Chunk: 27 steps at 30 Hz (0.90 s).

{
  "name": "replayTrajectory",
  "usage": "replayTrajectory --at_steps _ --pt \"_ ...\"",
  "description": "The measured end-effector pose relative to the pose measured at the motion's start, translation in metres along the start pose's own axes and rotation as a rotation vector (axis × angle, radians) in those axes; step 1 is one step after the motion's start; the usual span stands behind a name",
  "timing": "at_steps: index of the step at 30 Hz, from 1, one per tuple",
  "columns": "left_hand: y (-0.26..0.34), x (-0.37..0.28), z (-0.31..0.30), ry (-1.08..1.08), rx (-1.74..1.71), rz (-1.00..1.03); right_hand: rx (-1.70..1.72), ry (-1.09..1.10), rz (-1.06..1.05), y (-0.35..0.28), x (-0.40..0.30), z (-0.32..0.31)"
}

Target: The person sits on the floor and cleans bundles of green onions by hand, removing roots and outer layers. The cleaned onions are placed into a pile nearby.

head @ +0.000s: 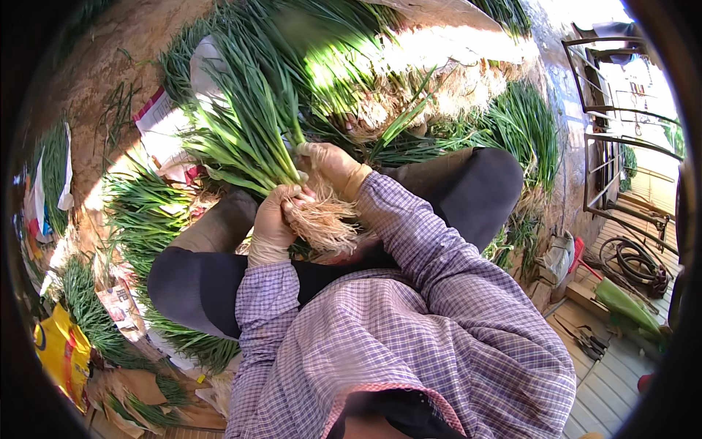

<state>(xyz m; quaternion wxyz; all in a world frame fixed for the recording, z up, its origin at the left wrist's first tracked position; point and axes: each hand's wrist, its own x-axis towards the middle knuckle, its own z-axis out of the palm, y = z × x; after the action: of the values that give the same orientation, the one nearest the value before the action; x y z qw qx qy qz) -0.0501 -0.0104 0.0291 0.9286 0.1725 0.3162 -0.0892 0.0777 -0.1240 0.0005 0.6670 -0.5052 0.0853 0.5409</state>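
Observation:
My left hand (276,219), in a pale thin glove, is closed around the lower stems of a bunch of green leafy plants, like garlic chives or young garlic (258,129). Their stringy pale roots (323,222) hang out on the right side of that hand. Close beside it, my right hand (332,164), gloved too, has its fingers bent at the stem of another green stalk (296,131), just above the roots. The fingertips of the right hand are partly hidden. The leaves point away to the upper left. Both hands are above my crossed legs.
Heaps of the same plants with roots (439,99) lie ahead, and more (148,214) lie at the left. A yellow bag (63,351) is at the lower left. On the right are a metal frame (587,110), a coiled hose (630,263), pliers (589,343) and a green sheet (628,307).

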Motion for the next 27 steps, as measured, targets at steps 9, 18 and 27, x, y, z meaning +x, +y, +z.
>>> replayTrajectory --at_steps 9,18,27 --pt "-0.004 0.029 -0.030 -0.097 -0.095 0.162 -1.425 0.190 -0.241 0.008 -0.033 0.023" --pt "-0.007 0.019 -0.009 0.041 -0.084 0.146 -0.904 0.110 -0.273 -0.026 -0.007 -0.001" --pt "-0.009 0.026 -0.006 0.335 -0.010 0.179 -0.468 0.307 -0.437 0.024 0.045 -0.012"
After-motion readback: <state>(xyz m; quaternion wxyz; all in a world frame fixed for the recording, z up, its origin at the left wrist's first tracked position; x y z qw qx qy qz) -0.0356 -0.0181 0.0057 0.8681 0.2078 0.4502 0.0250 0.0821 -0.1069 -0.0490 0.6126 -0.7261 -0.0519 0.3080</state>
